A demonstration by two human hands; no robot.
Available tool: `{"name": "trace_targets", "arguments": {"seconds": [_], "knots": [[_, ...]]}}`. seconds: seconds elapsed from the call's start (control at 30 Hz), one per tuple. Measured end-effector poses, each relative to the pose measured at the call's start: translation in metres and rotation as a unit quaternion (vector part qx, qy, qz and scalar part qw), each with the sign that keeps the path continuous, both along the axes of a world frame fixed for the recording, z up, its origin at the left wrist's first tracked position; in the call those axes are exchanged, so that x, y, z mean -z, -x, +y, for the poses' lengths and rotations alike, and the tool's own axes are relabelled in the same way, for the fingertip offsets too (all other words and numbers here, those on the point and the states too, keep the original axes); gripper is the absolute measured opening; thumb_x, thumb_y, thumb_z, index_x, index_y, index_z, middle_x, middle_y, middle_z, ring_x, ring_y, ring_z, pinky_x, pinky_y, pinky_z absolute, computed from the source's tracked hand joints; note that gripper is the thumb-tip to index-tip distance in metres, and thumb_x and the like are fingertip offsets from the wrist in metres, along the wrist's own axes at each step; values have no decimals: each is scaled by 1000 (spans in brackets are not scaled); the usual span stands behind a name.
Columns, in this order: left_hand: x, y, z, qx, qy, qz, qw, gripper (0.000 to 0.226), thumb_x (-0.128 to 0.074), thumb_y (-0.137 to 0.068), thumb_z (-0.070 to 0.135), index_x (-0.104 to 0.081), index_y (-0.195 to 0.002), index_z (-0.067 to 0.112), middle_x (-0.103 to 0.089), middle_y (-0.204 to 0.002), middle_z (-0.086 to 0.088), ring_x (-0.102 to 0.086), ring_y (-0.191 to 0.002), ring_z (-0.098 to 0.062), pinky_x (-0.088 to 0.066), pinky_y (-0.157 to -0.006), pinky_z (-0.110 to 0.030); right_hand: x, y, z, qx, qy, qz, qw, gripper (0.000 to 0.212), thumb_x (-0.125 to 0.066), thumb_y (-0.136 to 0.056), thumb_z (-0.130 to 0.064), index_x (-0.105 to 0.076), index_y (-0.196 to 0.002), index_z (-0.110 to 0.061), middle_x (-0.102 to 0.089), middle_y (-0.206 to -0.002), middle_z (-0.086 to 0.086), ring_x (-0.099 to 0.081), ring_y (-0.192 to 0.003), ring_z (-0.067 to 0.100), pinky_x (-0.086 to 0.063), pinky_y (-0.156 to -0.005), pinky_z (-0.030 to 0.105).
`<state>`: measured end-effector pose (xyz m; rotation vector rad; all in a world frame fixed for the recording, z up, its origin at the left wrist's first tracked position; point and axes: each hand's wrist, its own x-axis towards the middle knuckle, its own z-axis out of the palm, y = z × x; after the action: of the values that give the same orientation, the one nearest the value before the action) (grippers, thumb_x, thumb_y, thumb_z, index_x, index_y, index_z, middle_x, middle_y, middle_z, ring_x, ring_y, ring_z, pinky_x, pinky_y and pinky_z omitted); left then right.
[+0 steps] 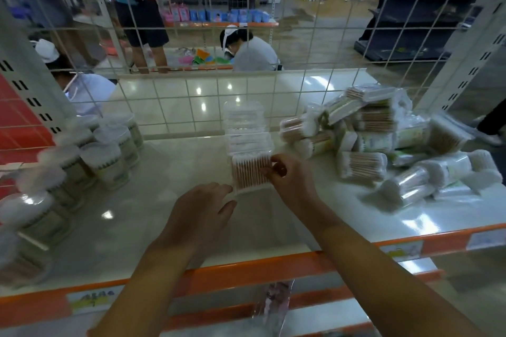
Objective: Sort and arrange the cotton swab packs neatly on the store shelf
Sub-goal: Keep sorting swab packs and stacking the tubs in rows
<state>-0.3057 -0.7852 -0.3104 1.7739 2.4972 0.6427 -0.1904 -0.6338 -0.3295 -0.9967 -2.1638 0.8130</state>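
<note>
A person stands at a white store shelf [153,227] with an orange front edge [246,268], both bare arms reaching in. In the middle of the shelf, a row of flat clear boxes of cotton swabs [247,145] runs from near the hands back toward the wire mesh back panel [191,35]. The right hand [290,180] pinches the right side of the nearest flat box [250,174], fingers curled against its edge. The left hand [201,213] rests on the shelf just in front of and to the left of that box, fingers loosely spread and fairly straight, the fingertips close to its lower left corner; whether they touch it is unclear.

Along the left side stand round tubs of cotton swabs [106,156] in tidy rows. On the right lies a loose heap of bagged cotton swab packs [377,139], tilted every which way.

Beyond the mesh, people crouch and stand among other shelves.
</note>
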Motion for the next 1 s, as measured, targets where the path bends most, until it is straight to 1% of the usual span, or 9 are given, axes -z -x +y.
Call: {"name": "trace_targets", "arguments": {"seconds": [0.13, 0.27, 0.4, 0.47, 0.57, 0.67, 0.83, 0.93, 1.0], "knots": [[-13, -11, 4, 20, -12, -5, 1000, 30, -55, -89, 30, -66, -111, 14, -67, -103, -4, -61, -97, -26, -46, -77, -33, 1, -11, -7, 17, -4, -69, 997, 39, -60, -88, -26, -57, -123, -7, -66, -108, 9, -62, -97, 21, -47, -80, 28], [-25, -31, 16, 53, -36, 10, 998, 23, -60, -86, 24, -69, -104, 12, -69, -100, -7, -63, -93, -29, -47, -73, -35, 0, -30, -12, 38, -2, -59, 998, 41, -58, -89, -20, -54, -127, -5, -64, -114, 11, -59, -103, 21, -47, -89, 30], [-27, -55, 32, 78, -28, -5, 997, 34, -52, -92, 31, -59, -123, 19, -62, -119, 1, -56, -110, -19, -42, -84, -28, -7, -55, -8, 52, -1, -65, 997, 38, -57, -89, -19, -57, -125, -8, -64, -113, 8, -59, -102, 21, -45, -86, 28], [-26, -65, 40, 86, -34, -20, 996, 36, -51, -93, 33, -57, -126, 20, -61, -121, 2, -54, -113, -18, -40, -86, -27, -12, -70, -3, 55, 2, -72, 996, 36, -57, -89, -21, -58, -123, -10, -64, -113, 6, -59, -101, 19, -44, -85, 26], [-25, -79, 52, 97, -35, -22, 994, 32, -53, -91, 31, -65, -116, 14, -67, -107, -3, -60, -102, -24, -46, -82, -32, -18, -91, 5, 63, 7, -66, 996, 33, -57, -89, -22, -61, -120, -13, -65, -110, 4, -60, -97, 17, -45, -83, 26], [-25, -93, 67, 111, -33, -23, 993, 38, -50, -81, 32, -70, -105, 10, -70, -94, -7, -66, -88, -29, -53, -73, -39, -23, -110, 15, 81, 6, -26, 996, 28, -58, -88, -17, -64, -115, -12, -68, -102, 4, -58, -84, 10, -47, -79, 23], [-25, -121, 91, 106, -22, -47, 993, 35, -48, -94, 32, -57, -126, 19, -61, -121, 3, -54, -113, -15, -42, -92, -28, -33, -143, 35, 88, -1, 35, 995, 23, -59, -86, -10, -68, -108, -12, -69, -94, 0, -57, -76, 5, -49, -76, 19], [-22, -136, 105, 93, -12, -69, 993, 36, -51, -93, 32, -56, -127, 20, -60, -123, 4, -53, -114, -13, -40, -93, -25, -36, -164, 49, 76, 0, 65, 995, 20, -61, -85, -5, -70, -101, -11, -65, -84, -6, -55, -68, 0, -42, -66, 2], [-19, -145, 114, 83, -3, -71, 994, 36, -50, -93, 33, -55, -127, 21, -59, -124, 5, -53, -114, -12, -38, -93, -23, -35, -178, 59, 68, 6, 82, 994, 19, -61, -85, -3, -71, -98, -11, -65, -83, -6, -57, -66, -3, -41, -64, 2]]}}
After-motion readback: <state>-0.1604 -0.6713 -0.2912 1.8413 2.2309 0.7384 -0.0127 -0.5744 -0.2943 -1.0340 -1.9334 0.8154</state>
